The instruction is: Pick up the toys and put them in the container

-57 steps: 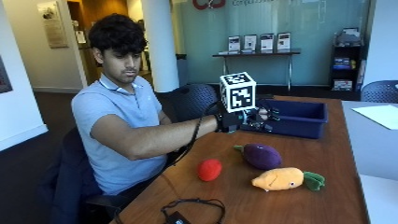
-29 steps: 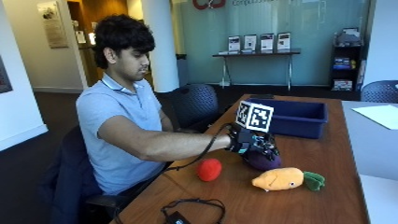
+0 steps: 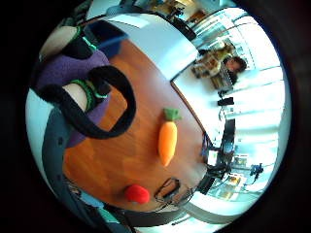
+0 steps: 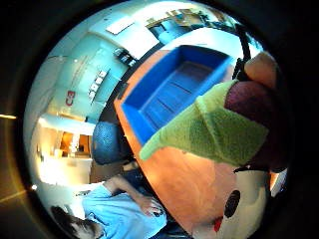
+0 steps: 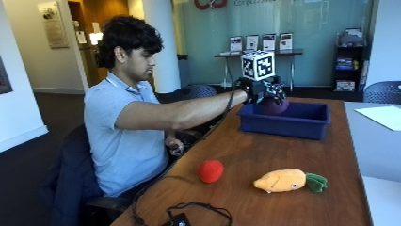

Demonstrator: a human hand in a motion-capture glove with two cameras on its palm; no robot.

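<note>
Eggplant (image 5: 274,106) has come up off the table since a moment ago; your right hand (image 5: 260,92) now holds it, fingers curled round its purple body, just over the bin (image 5: 285,120) at the table's far end. That puts the first toy almost home, I'd say. Carrot (image 5: 285,180) and red toy (image 5: 211,170) lie mid-table, apart, nearer you.

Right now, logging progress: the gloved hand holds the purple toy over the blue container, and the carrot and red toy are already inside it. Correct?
Not quite. The right hand does hold the purple toy over the blue container, but the carrot and red toy lie on the table, as the outside view shows.
</note>
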